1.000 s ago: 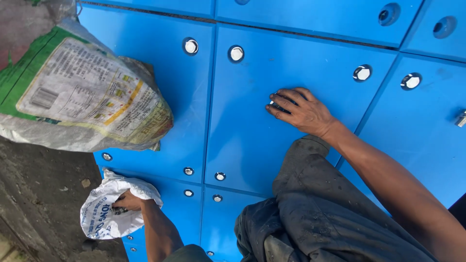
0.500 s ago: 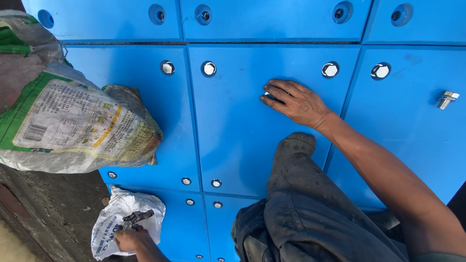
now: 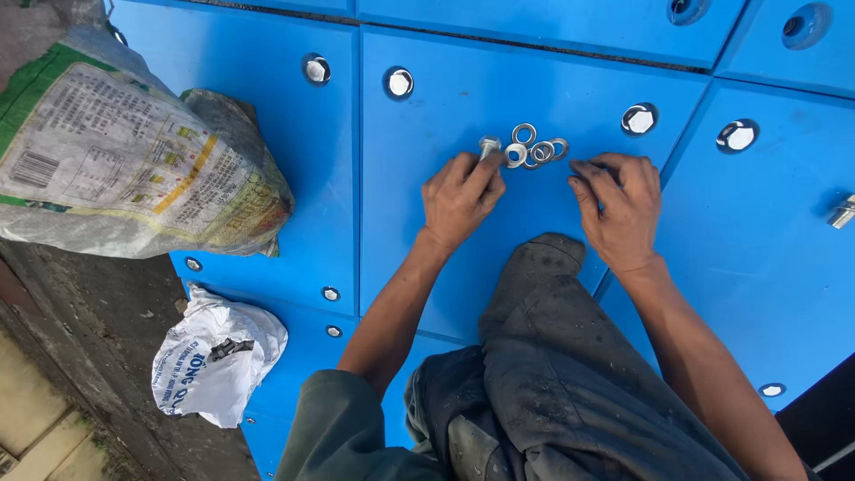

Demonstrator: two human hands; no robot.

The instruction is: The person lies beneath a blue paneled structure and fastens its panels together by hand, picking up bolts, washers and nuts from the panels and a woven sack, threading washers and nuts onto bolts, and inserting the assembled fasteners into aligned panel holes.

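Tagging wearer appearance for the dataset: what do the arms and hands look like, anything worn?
Both hands, left and right, are bare: no gloves, rings or watch visible. The forearms are bare too. A grey-green sleeve shows rolled near the left elbow. The right arm's sleeve is out of view.

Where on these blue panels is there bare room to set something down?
Bare blue panel lies between the printed sack and the left hand. More lies right of the right hand, below the round silver bolt head. It is crowded around the pile of silver washers between the hands.
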